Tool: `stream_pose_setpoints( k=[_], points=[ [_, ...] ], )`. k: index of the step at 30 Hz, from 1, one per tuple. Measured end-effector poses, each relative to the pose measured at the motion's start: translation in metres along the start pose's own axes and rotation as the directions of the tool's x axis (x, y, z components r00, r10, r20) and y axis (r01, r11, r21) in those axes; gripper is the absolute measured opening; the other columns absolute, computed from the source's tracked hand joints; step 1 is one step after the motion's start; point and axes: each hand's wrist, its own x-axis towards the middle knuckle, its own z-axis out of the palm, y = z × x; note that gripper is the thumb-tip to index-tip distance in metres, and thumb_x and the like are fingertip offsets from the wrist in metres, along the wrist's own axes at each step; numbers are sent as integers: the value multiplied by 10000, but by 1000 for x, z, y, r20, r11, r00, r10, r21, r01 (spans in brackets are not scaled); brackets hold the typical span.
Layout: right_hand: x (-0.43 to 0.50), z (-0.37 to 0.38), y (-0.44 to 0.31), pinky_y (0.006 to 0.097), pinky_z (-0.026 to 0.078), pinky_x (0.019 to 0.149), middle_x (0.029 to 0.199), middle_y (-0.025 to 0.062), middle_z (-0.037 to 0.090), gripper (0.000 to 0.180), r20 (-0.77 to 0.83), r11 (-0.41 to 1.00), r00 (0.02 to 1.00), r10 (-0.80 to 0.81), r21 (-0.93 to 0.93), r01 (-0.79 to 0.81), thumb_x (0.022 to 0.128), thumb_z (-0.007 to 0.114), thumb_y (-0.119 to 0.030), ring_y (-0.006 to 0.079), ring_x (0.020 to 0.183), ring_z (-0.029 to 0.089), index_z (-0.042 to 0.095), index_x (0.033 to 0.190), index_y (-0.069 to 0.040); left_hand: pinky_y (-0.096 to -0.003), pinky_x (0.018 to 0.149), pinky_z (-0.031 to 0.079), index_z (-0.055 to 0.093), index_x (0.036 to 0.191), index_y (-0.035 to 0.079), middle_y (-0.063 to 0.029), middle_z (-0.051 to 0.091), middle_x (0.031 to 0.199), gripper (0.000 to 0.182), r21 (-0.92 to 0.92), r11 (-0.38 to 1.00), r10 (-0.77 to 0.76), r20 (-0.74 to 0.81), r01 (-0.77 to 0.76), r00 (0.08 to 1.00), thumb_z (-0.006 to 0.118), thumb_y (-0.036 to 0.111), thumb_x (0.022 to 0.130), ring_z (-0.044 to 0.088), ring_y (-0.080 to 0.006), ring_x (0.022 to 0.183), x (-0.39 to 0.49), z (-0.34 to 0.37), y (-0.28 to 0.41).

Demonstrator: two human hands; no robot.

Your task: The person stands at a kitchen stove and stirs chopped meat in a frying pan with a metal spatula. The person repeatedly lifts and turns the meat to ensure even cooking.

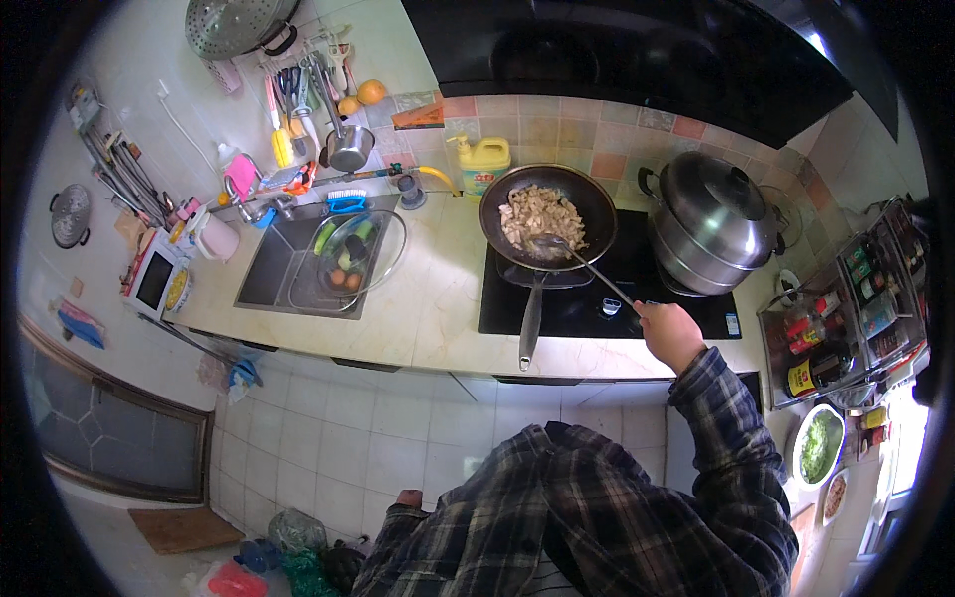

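My right hand (671, 334) is closed around the handle of a long metal ladle (608, 280), whose head rests among pieces of pale cooked meat (541, 216). The meat lies in a dark wok (604, 224) on the left burner of a black glass gas stove (627, 321). The wok's long handle (530, 328) points toward me over the counter edge, with no hand on it. My left hand (409, 498) hangs low by my side, away from the counter; only part of it shows past the sleeve, and its fingers cannot be made out.
A large lidded steel steamer pot (709, 239) stands on the right burner. Left of the stove, a glass lid (388, 257) lies over a basket of vegetables and eggs at the sink (268, 261). A yellow jug (483, 164) stands behind. Bottles on a rack (776, 358) and a bowl of chopped greens (817, 448) are at right.
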Motion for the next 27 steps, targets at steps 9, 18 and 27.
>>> stream_pose_setpoints(
  k=[9,18,27],
  points=[
    [8,-2,-16,429,530,724,893,215,666,246,-141,984,990,2,177,23,867,574,-113,378,791,648,685,1078,-53,-449,718,492,697,865,4,-193,676,767,318,-88,995,-47,-16,45,999,538,273,806,657,-323,759,12,3,-18],
    [25,22,-30,434,533,614,733,156,655,336,-22,994,999,-36,-108,34,880,525,-115,336,695,653,624,1200,-108,-471,724,457,669,845,34,-199,644,835,280,-15,1000,-25,-85,24,996,535,280,832,613,-325,824,2,2,-9],
    [30,4,-26,400,532,564,776,126,660,354,104,933,994,-39,-351,74,896,499,-105,292,706,667,592,1236,-82,-463,587,276,540,682,116,-32,430,615,304,-82,995,-47,29,49,998,560,325,901,343,-161,585,6,0,-13]
  ],
)
